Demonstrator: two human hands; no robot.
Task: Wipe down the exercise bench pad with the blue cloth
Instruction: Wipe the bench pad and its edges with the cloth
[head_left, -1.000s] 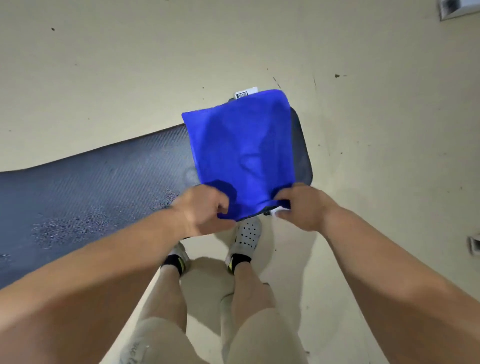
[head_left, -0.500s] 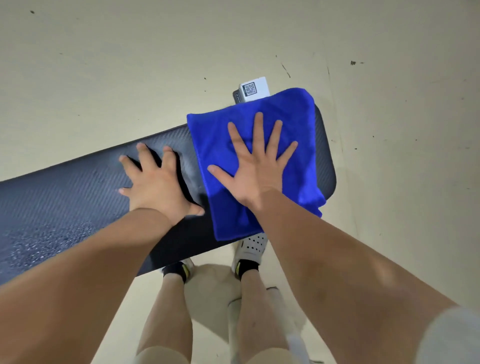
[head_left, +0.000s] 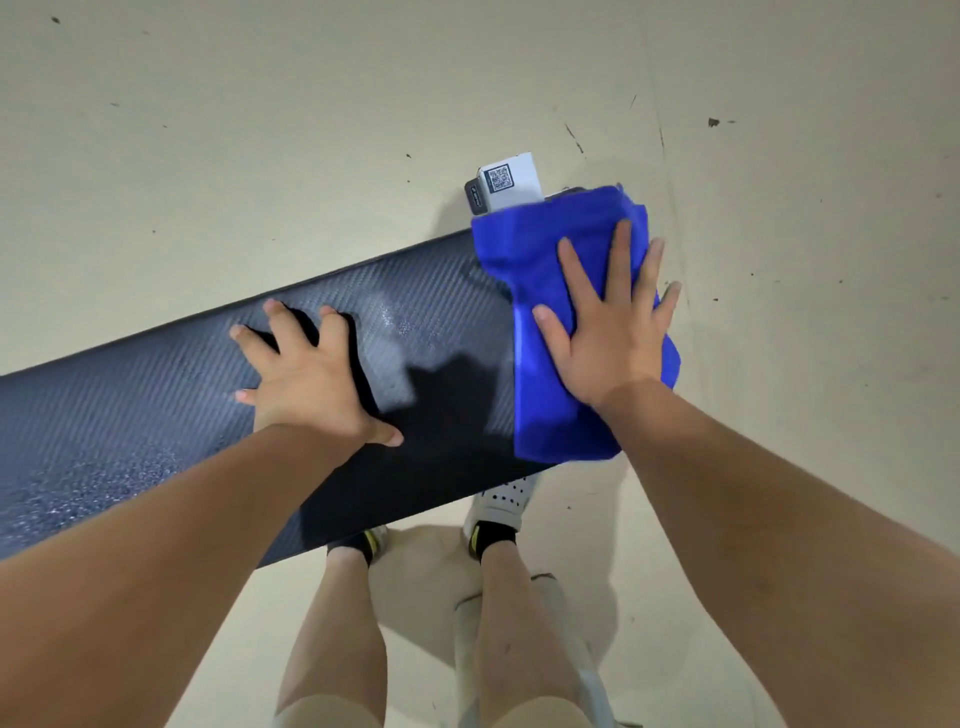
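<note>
Nearest, 2 bare legs stand with the shoes (head_left: 501, 499) tucked partly under the pad's near edge. The pad (head_left: 156, 415) is a long, dark, textured slab that runs from the left of the view to its right end. The left hand (head_left: 311, 379) lies palm down on its middle, fingers straight and spread, holding nothing; it looks like a brace. The right hand (head_left: 608, 332) is just as flat and splayed. It presses the cloth (head_left: 540, 415) onto the pad's right end, and no finger curls round it. The cloth is bunched, spans that end from near edge to far edge and hangs a little over the end. Past the far edge, just behind the cloth, is a small white box (head_left: 506, 187) with a QR label; I cannot tell what carries it. Beyond lies a pale, scuffed floor (head_left: 260, 156). Pale specks, perhaps droplets, glisten toward the pad's left end, so most of the wipe seems undone. To do it well, the right palm should bear down evenly and draw the cloth leftward in long, overlapping passes. The cloth should be spread flatter first, and the left hand lifted clear as the cloth nears.
</note>
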